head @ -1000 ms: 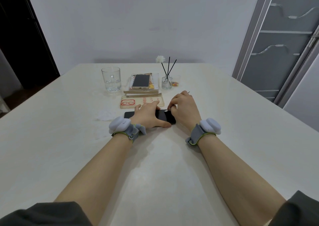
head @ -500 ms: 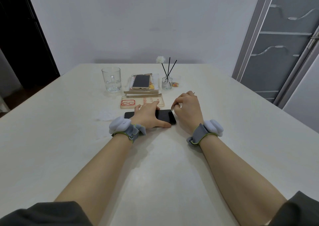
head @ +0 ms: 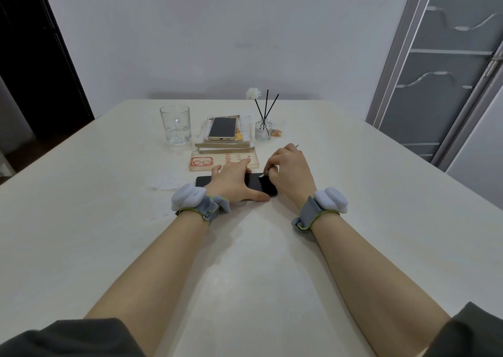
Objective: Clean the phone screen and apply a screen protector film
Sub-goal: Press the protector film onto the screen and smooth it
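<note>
- Pale table [head: 272,261] set against a white wall, with the work going on near its centre.
- Change from half a second back: right hand [head: 290,174] has slid back left and again covers the phone's right end. Left hand [head: 234,183] and the phone have not shifted.
- Black phone [head: 260,185] lies flat, long side across, screen up, dark and glossy. Only its left corner and a stretch right of centre show between the hands.
- Left hand is spread flat on the screen, fingers straight, thumb along the near edge, pressing it down.
- Right hand has its fingers curled, the tips pinching a small white tab [head: 263,175] over the screen's far edge. Cannot tell whether the tab touches the glass.
- Just behind the phone is a clear case [head: 217,162] with red print. Farther back are a gold phone [head: 222,128] on stacked books [head: 226,147], a glass mug [head: 175,124] and a reed diffuser [head: 263,130].
- White wipe [head: 164,183] lies on the table left of the phone.
</note>
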Demonstrator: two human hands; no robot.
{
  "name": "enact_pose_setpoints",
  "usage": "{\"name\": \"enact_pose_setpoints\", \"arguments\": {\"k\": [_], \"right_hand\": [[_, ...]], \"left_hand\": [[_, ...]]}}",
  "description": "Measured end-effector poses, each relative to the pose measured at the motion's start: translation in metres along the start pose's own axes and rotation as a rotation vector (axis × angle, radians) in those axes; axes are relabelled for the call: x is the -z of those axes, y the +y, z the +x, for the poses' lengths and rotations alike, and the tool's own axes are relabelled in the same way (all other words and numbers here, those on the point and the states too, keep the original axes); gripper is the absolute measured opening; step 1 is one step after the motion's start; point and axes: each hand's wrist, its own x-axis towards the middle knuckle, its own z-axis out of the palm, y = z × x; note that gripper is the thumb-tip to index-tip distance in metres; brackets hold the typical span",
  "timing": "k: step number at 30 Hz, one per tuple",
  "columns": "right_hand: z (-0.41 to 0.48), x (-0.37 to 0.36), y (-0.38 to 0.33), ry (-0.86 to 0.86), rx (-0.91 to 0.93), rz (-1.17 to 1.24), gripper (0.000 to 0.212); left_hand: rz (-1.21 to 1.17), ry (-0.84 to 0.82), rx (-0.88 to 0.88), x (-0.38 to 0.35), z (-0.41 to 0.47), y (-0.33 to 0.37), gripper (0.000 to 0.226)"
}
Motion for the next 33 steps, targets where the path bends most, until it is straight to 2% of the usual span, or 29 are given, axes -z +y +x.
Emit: {"name": "enact_pose_setpoints", "arguments": {"k": [27, 33], "right_hand": [[0.0036, -0.0039, -0.0005, 0.024, -0.010, -0.044, 0.030], [0.0027, -0.0071, 0.0003, -0.015, -0.022, -0.013, 0.030]], "left_hand": [[0.032, 0.010, 0.019, -0.0001, -0.0003, -0.0006, 0.109], [0.043, 0.011, 0.019, 0.0007, -0.0010, -0.0006, 0.109]]}}
